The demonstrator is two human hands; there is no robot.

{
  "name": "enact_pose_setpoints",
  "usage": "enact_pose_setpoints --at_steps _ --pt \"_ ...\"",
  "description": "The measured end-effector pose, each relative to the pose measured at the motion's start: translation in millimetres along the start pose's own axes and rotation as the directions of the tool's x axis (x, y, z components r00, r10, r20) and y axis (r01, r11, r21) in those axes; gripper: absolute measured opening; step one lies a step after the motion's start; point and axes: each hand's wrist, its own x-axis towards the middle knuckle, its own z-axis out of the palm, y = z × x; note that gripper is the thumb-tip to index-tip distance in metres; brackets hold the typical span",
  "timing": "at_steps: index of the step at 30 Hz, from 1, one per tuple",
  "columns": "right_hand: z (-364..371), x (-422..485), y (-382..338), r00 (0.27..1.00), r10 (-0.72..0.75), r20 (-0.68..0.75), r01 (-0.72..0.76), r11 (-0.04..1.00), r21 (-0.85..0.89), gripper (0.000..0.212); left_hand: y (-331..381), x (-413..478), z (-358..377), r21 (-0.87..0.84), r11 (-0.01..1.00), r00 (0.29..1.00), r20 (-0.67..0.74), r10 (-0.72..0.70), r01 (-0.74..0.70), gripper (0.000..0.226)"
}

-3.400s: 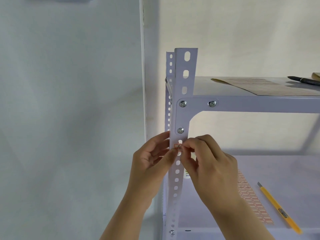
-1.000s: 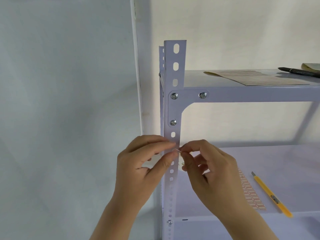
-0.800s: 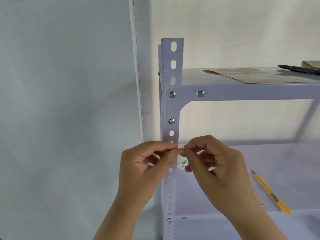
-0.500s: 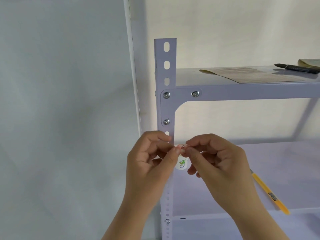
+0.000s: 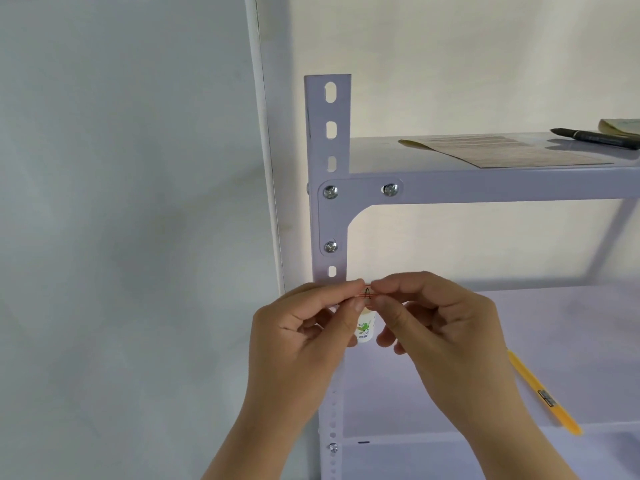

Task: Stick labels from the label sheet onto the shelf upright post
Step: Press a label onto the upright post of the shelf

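Note:
The pale lilac upright post (image 5: pixel 328 140) with slots and screws stands at centre. A small red-edged label (image 5: pixel 367 293) marked with a black letter is pinched between the fingertips of both hands, just right of the post's edge below the bracket. My left hand (image 5: pixel 304 337) overlaps the post; my right hand (image 5: pixel 440 334) is in front of the lower shelf. Behind my fingers hangs a round white sticker with a green mark (image 5: pixel 365 330). My right hand hides the label sheet on the lower shelf.
A yellow utility knife (image 5: pixel 543 393) lies on the lower shelf at right. The upper shelf (image 5: pixel 485 185) carries a sheet of paper (image 5: pixel 509 154), a black pen (image 5: pixel 595 137) and a yellowish pad at the edge. A white wall pipe (image 5: pixel 263 140) runs left of the post.
The view shifted, so the post sits further left in frame. The label, earlier pressed against the post's face, is now held just off its right edge between both hands.

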Motion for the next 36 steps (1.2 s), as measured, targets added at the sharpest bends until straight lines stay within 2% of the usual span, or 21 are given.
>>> enact_pose_setpoints --at_steps 6,14,19,22,25,30,36 --pt "-2 4 2 0.999 0.002 0.054 -0.002 1.0 -0.004 0.023 2 -1 -2 -0.022 1.0 1.0 -0.023 -0.011 0.01 0.018" --pt "1 5 2 0.997 -0.008 0.082 0.011 0.999 -0.044 0.024 0 3 -7 -0.117 0.988 0.995 0.011 -0.096 0.097 0.032" --pt "2 3 3 0.998 -0.026 0.056 0.033 0.991 -0.132 0.027 0 1 -9 -0.07 0.997 1.0 0.005 -0.019 0.02 0.032" --pt "2 2 6 0.998 -0.04 0.05 0.048 0.982 -0.182 0.028 0 0 -10 0.014 1.0 1.0 -0.003 0.001 -0.001 0.036" --pt "0 1 7 0.993 -0.09 0.072 0.104 0.968 -0.226 0.033 4 0 -11 0.104 0.994 1.0 -0.023 0.015 -0.013 0.031" --pt "-2 1 5 0.972 -0.215 0.093 0.232 0.938 -0.256 0.022 10 0 -10 0.06 0.997 0.999 -0.016 -0.042 0.043 0.026" --pt "-3 0 9 0.977 -0.205 0.052 0.211 0.948 -0.238 0.018 8 0 -9 0.048 0.999 1.0 -0.001 -0.026 0.026 0.023"
